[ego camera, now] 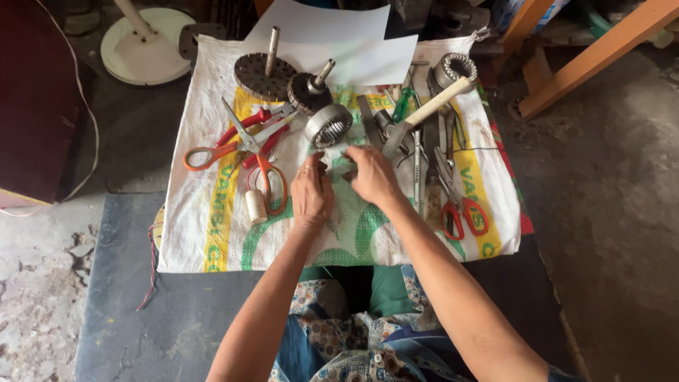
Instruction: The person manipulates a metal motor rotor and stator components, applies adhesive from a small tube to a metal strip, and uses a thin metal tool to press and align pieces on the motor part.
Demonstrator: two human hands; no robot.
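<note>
My left hand [312, 189] and my right hand [373, 175] meet over the middle of a white woven sack [205, 240] spread on the floor. Their fingertips pinch a small pale piece between them; what it is cannot be made out. Just beyond the fingers lies a round metal stator ring [327, 125]. Orange-handled scissors [244, 152] lie left of my left hand, with a small white spool [256, 206] beside them. A wooden-handled hammer [424, 113] lies right of my right hand.
On the sack also lie red pliers [247, 127], a rotor with shaft [311, 88], a slotted disc with shaft [263, 71], another stator [453, 69], red-handled scissors [463, 212] and white paper [332, 35]. A white fan base [145, 46] and wooden frame [587, 56] stand beyond.
</note>
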